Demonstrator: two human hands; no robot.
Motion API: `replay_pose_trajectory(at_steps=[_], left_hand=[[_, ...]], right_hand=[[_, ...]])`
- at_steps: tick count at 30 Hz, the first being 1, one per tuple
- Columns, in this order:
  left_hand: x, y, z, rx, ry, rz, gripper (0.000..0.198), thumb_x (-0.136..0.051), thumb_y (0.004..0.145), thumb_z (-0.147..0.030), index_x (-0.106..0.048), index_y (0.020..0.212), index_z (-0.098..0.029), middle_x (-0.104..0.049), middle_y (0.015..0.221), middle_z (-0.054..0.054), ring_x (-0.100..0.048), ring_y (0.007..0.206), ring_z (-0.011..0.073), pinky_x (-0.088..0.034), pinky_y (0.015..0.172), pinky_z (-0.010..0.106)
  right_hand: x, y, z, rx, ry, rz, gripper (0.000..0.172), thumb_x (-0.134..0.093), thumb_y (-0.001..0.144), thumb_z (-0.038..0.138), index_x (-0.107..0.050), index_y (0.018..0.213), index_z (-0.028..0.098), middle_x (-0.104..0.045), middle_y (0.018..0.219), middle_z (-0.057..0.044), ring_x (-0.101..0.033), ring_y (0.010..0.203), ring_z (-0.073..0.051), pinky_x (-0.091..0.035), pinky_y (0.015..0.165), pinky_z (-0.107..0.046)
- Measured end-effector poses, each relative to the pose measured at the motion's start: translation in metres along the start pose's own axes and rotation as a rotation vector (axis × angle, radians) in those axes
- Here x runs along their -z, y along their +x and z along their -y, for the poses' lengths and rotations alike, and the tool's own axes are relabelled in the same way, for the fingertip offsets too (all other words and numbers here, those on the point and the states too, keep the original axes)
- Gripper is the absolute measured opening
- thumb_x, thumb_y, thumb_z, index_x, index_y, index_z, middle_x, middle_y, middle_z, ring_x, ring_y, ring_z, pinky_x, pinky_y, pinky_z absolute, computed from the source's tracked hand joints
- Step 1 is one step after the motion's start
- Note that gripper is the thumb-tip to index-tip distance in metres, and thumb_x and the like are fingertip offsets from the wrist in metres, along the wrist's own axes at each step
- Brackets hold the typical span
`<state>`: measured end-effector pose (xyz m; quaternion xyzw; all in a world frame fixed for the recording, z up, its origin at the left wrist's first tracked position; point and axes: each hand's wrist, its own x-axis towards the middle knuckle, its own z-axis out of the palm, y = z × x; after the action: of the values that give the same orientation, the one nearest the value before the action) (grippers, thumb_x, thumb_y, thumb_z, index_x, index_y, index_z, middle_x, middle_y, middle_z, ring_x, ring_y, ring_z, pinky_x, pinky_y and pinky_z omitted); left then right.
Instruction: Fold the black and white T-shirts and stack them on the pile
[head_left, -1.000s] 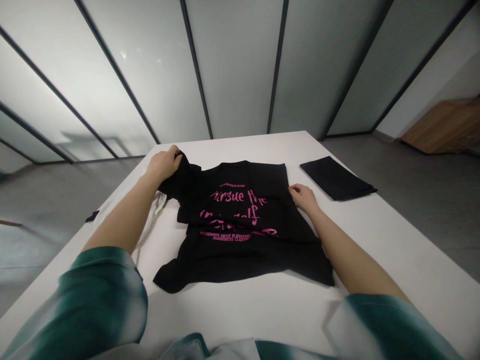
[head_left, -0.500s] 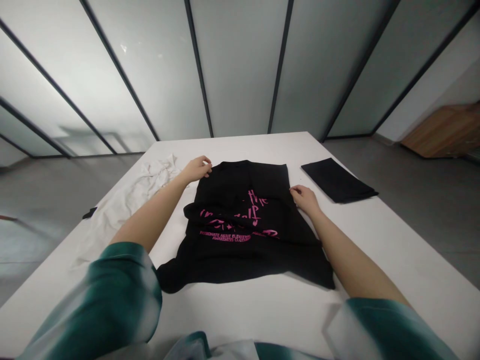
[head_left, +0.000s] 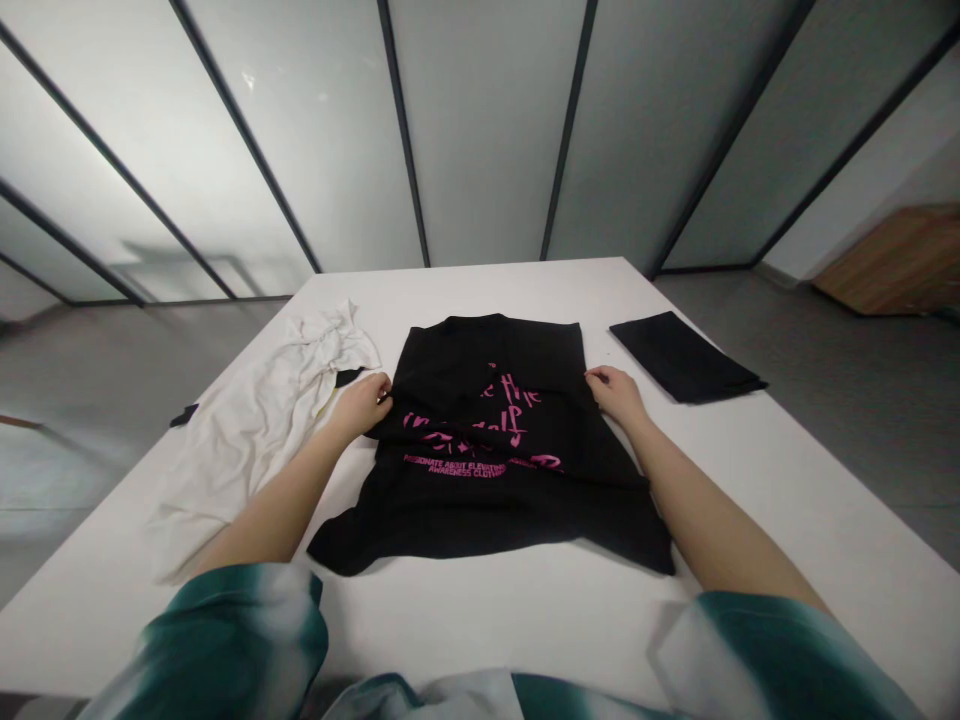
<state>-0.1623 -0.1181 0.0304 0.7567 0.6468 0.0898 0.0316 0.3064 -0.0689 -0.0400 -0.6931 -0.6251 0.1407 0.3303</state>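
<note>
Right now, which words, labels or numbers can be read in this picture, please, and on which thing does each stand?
"PASSIONATE ABOUT ELEVATIN…": pink capitals on the black fabric T-shirt; the rest is broken by a fold.
"AWARENESS CLOTHI…": below it, end unclear.
"the": larger pink brush-style letters above, same shirt.
Other pink letters there are broken by folds, unreadable as words.
No other readable text.

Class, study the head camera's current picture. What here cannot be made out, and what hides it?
Head view:
- Pink lettering on the black shirt: some words lost in the folds.
- Left hand and right hand: fingertips too small to tell whether they pinch the cloth.
- White garment: lower edge partly behind the left forearm.
- Wooden object: cut off by the right edge.
</note>
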Motion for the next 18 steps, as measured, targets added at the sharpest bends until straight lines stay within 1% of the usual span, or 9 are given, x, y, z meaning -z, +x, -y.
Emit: replay_pose_trajectory(at_steps=[3, 5, 8, 9, 11, 14, 16, 18], left_hand=[[-0.002, -0.012, 0.003, 0.025, 0.088, -0.093, 0.03, -0.046, 0.082, -0.02, -0.062, 0.108, -0.022, -0.067, 0.103, 0.01, -0.065, 0.092, 0.0275, -0.047, 0.077, 0.036], [-0.003, -0.019, 0.006, -0.007, 0.128, -0.084, 0.033, -0.044, 0.084, -0.019, -0.065, 0.11, -0.022, -0.066, 0.103, 0.011, -0.064, 0.093, 0.0284, -0.047, 0.079, 0.038], [-0.004, -0.023, 0.011, -0.108, 0.18, 0.0, 0.026, -0.049, 0.083, -0.027, -0.071, 0.097, -0.022, -0.066, 0.095, 0.011, -0.062, 0.093, 0.0295, -0.046, 0.084, 0.041], [-0.002, -0.022, 0.011, -0.135, 0.189, 0.009, 0.024, -0.052, 0.082, -0.031, -0.072, 0.092, -0.022, -0.065, 0.094, 0.011, -0.062, 0.094, 0.0297, -0.046, 0.086, 0.041], [0.002, -0.016, 0.009, -0.17, 0.169, -0.024, 0.025, -0.054, 0.082, -0.039, -0.072, 0.087, -0.022, -0.065, 0.097, 0.011, -0.06, 0.097, 0.0299, -0.045, 0.089, 0.042], [0.011, 0.001, -0.006, -0.205, 0.039, -0.079, 0.032, -0.046, 0.088, -0.041, -0.07, 0.09, -0.021, -0.066, 0.098, 0.011, -0.061, 0.096, 0.0272, -0.045, 0.091, 0.04], [0.015, 0.017, -0.022, -0.223, -0.045, -0.049, 0.034, -0.041, 0.091, -0.04, -0.069, 0.094, -0.021, -0.067, 0.097, 0.009, -0.062, 0.091, 0.0244, -0.047, 0.087, 0.037], [0.015, 0.034, -0.042, -0.245, -0.069, 0.0, 0.033, -0.043, 0.09, -0.041, -0.068, 0.097, -0.02, -0.069, 0.096, 0.008, -0.064, 0.088, 0.0231, -0.048, 0.082, 0.034]], right_hand=[[0.001, 0.0, 0.0, 0.014, 0.002, -0.005, 0.029, -0.05, 0.079, 0.032, -0.075, 0.089, 0.02, -0.074, 0.086, -0.007, -0.065, 0.083, -0.024, -0.049, 0.078, -0.034], [0.001, 0.0, 0.0, 0.028, -0.001, -0.018, 0.028, -0.051, 0.079, 0.032, -0.075, 0.087, 0.02, -0.075, 0.088, -0.007, -0.065, 0.084, -0.024, -0.049, 0.08, -0.034], [0.0, 0.0, -0.001, 0.04, -0.004, -0.026, 0.028, -0.051, 0.079, 0.032, -0.075, 0.087, 0.021, -0.075, 0.089, -0.008, -0.065, 0.085, -0.024, -0.048, 0.081, -0.035], [0.0, 0.001, -0.001, 0.041, -0.003, -0.023, 0.028, -0.051, 0.079, 0.032, -0.075, 0.087, 0.02, -0.075, 0.089, -0.008, -0.065, 0.085, -0.024, -0.048, 0.081, -0.035], [0.0, 0.001, -0.001, 0.033, 0.0, -0.014, 0.029, -0.051, 0.079, 0.032, -0.075, 0.088, 0.02, -0.074, 0.087, -0.008, -0.065, 0.084, -0.024, -0.049, 0.08, -0.035], [0.001, 0.0, 0.0, 0.008, 0.004, 0.0, 0.03, -0.05, 0.079, 0.032, -0.075, 0.089, 0.019, -0.074, 0.086, -0.008, -0.065, 0.082, -0.024, -0.049, 0.078, -0.034], [0.002, 0.0, 0.001, 0.01, 0.005, -0.001, 0.029, -0.051, 0.079, 0.033, -0.075, 0.088, 0.019, -0.074, 0.086, -0.008, -0.065, 0.082, -0.024, -0.048, 0.077, -0.034], [0.002, -0.001, 0.002, 0.018, 0.01, -0.002, 0.029, -0.051, 0.079, 0.033, -0.075, 0.087, 0.019, -0.074, 0.085, -0.008, -0.065, 0.081, -0.023, -0.048, 0.077, -0.033]])
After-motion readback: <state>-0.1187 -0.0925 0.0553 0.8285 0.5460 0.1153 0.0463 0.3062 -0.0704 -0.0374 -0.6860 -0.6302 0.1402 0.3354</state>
